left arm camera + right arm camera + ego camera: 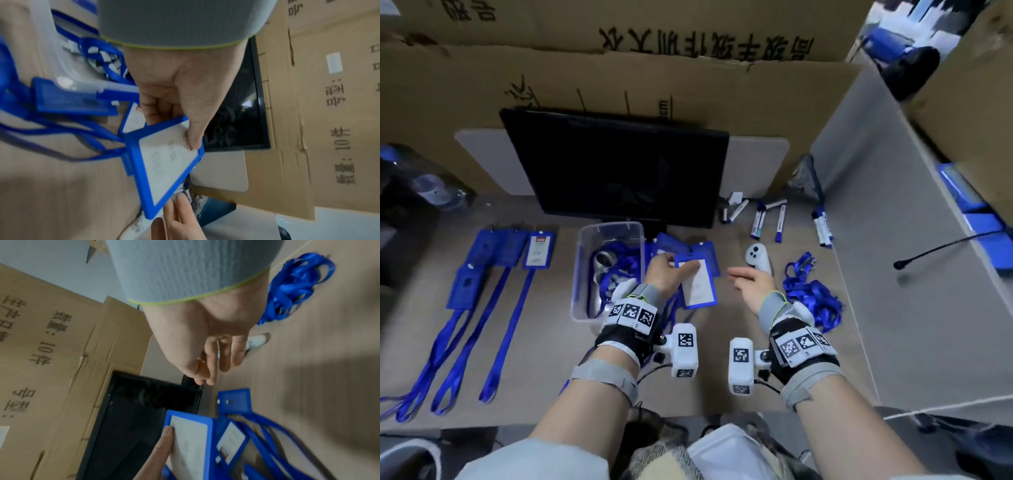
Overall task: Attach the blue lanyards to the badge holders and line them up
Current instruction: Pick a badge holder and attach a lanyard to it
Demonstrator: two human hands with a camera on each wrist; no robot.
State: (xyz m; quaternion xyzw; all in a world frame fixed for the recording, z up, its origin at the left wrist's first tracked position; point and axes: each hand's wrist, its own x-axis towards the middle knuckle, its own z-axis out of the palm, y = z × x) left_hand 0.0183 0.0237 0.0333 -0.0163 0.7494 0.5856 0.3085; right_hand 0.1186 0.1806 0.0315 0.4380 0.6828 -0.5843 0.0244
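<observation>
**Left hand holds one badge holder by its top end; right hand free beside it**

Landmark: the clear plastic bin (608,270) on the counter (544,359), in front of the dark monitor (616,171).

- Left hand (666,274) is just right of the bin. Its fingers (193,138) pinch the top end of a blue-framed badge holder (697,282), thumb on the white card face, other fingers curled behind. The holder is tilted, with its lower end toward the person.
- Left wrist view: a blue strap runs off the held holder's short edge; the joint itself is too blurred to read.
- Right hand (753,282) is further right of the bin, near the held holder and not touching it. Fingers (209,363) loosely extended, slightly apart, holding nothing.
- More badge holders (688,248) lie in a loose pile just right of the bin, behind and under the held one.
- Inside the bin: a tangle of blue lanyards (616,263) with pale clips.
- Left of the bin: finished sets (510,253) lie side by side, holders at the far end, straps running toward the person.
- Far right of the bin, past the right hand: a heap of loose lanyards (811,294), a white controller (758,258) and scattered markers (779,222).
</observation>
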